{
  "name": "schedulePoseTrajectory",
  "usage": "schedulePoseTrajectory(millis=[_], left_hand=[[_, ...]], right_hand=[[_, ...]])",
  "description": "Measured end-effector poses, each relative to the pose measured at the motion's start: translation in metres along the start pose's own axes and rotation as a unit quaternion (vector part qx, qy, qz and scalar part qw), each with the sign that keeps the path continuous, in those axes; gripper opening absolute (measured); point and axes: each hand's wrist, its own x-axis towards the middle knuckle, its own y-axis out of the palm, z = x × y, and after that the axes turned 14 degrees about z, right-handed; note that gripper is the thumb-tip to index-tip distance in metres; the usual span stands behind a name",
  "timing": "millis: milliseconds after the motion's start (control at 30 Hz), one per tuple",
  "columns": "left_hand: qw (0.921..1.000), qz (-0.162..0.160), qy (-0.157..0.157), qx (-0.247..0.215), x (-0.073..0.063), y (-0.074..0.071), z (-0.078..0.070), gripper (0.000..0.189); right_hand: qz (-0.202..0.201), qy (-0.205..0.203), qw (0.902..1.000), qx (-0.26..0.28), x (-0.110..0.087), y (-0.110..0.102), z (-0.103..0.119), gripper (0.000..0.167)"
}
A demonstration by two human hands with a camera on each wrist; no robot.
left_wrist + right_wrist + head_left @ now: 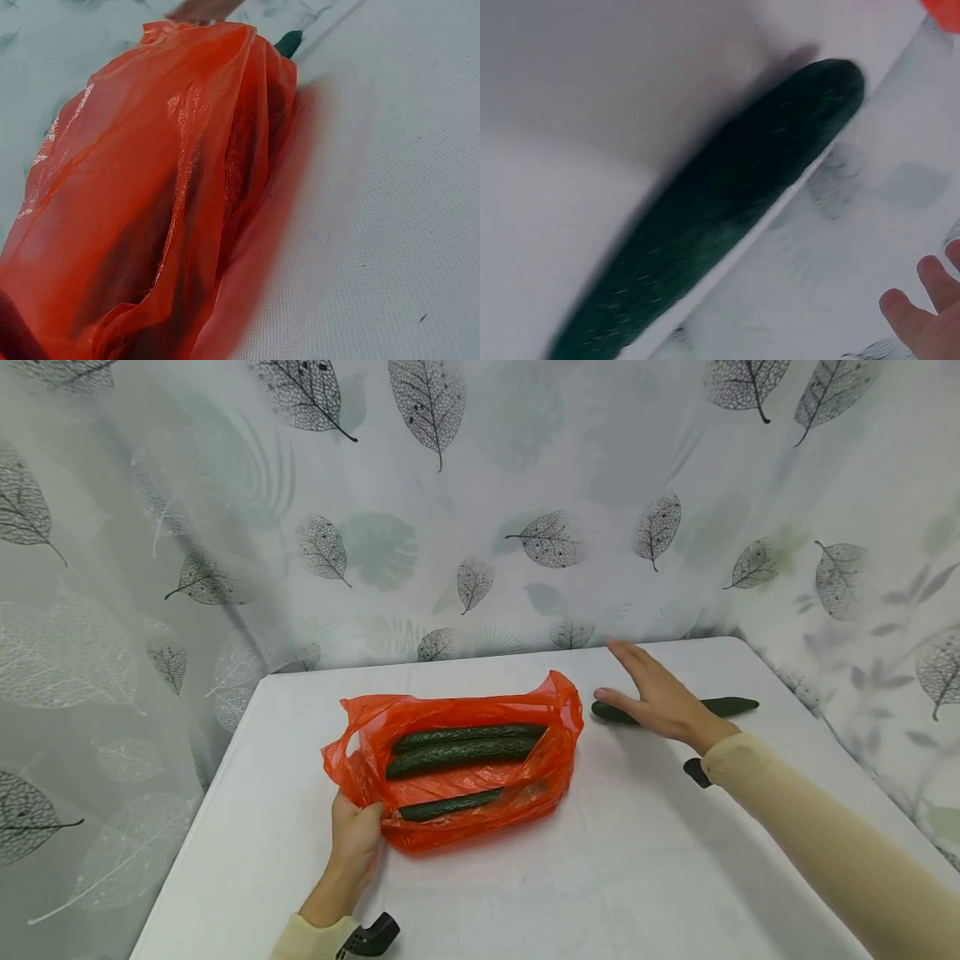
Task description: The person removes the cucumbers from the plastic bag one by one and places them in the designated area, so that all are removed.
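A red, see-through plastic bag (442,838) lies on its side on the white table, with several dark green cucumbers (461,757) in it. My left hand (352,839) grips the bag's near left corner, the thumb over the plastic. In the left wrist view, folds of the bag (142,195) hide most of its contents. To the right of the bag lies a single cucumber (729,706). Over its left part is my right hand (663,697), fingers straight and thumb spread, holding nothing. The right wrist view shows that cucumber (712,195) with straight fingertips (896,304) off to one side.
The white table (600,877) has its back edge close to a leaf-patterned curtain (510,485). More of the curtain hangs along the left and right sides. A red bit of the bag (945,11) shows in the right wrist view's corner.
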Motion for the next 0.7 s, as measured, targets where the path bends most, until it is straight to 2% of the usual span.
schedulePoseTrajectory(millis=[233, 500, 600, 700], left_hand=[[1.0, 0.003, -0.003, 0.0, 0.001, 0.001, 0.0, 0.067], [1.0, 0.002, -0.007, 0.006, 0.001, 0.0, 0.0, 0.067], [0.9999, 0.002, -0.009, 0.007, 0.001, 0.0, 0.001, 0.066], [0.9999, 0.001, -0.013, 0.008, 0.001, -0.001, 0.001, 0.066]], right_hand=[[-0.007, -0.053, 0.9984, -0.017, 0.011, 0.005, 0.051, 0.092], [0.015, -0.102, 0.9943, -0.027, 0.025, 0.016, 0.105, 0.085], [0.024, -0.118, 0.9923, -0.031, 0.03, 0.023, 0.12, 0.087], [0.037, -0.13, 0.9907, -0.011, 0.034, 0.029, 0.136, 0.091]])
